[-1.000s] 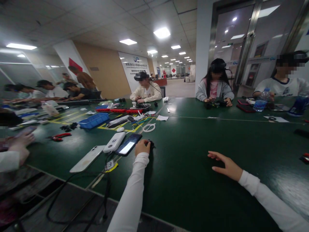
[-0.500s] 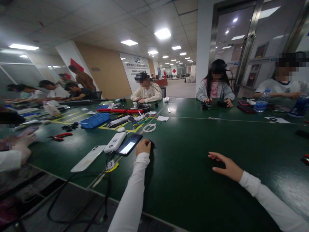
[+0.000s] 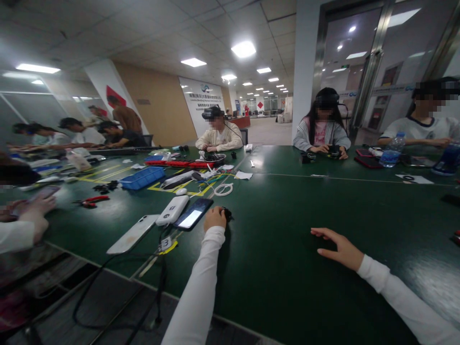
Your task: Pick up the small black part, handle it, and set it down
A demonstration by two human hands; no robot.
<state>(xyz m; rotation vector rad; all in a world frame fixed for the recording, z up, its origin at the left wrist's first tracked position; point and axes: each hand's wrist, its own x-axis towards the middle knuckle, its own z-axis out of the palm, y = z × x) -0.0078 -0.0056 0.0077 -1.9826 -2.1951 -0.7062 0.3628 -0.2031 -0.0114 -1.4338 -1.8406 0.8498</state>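
My left hand (image 3: 214, 218) rests on the green table (image 3: 280, 239) with its fingers curled round a small black object (image 3: 226, 213). Just left of it lie a dark phone with a lit screen (image 3: 192, 213), a white power bank (image 3: 171, 210) and a white phone face down (image 3: 132, 234). My right hand (image 3: 338, 247) lies flat on the bare table top to the right, fingers stretched out and holding nothing. Both arms wear white sleeves.
A blue tray (image 3: 142, 178), red pliers (image 3: 89, 201), a white cable coil (image 3: 223, 189) and red strips (image 3: 179, 164) sit further back. Black cables (image 3: 118, 287) hang off the near edge. Several people sit around the table; a hand with a phone (image 3: 34, 201) is at far left.
The view has shifted slightly. My hands stay where they were.
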